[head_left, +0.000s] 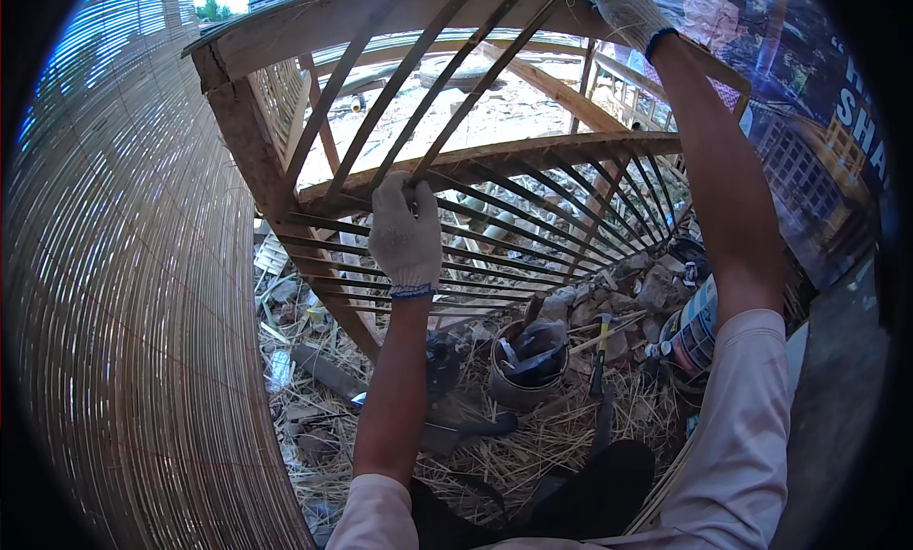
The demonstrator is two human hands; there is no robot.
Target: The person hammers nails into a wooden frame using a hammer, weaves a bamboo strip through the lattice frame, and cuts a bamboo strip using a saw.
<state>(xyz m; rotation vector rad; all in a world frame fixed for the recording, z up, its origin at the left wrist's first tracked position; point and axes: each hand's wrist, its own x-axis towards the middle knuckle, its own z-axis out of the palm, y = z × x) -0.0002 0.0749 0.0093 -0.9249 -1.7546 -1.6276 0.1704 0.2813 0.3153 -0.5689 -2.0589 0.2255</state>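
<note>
A thin wooden slat (495, 80) slants across the upper opening of a wooden frame, between the top rail (285, 34) and the middle rail (533, 153). My left hand (407, 228), in a pale knitted glove, has its fingers closed at the slat's lower end by the middle rail. Up at the top edge of the view, my right hand (630, 15), gloved alike, grips around the slat's upper end; its fingers are partly cut off. Several similar slats stand to the left of this one. Below the middle rail, more slats (533, 207) run in a fan.
A woven reed screen (143, 293) covers the left side. Below lie a bucket (526, 369) with dark plastic in it, a yellow-handled hammer (601, 352), straw (533, 455) and rubble. A printed banner (808, 122) hangs at right, above a patterned container (694, 331).
</note>
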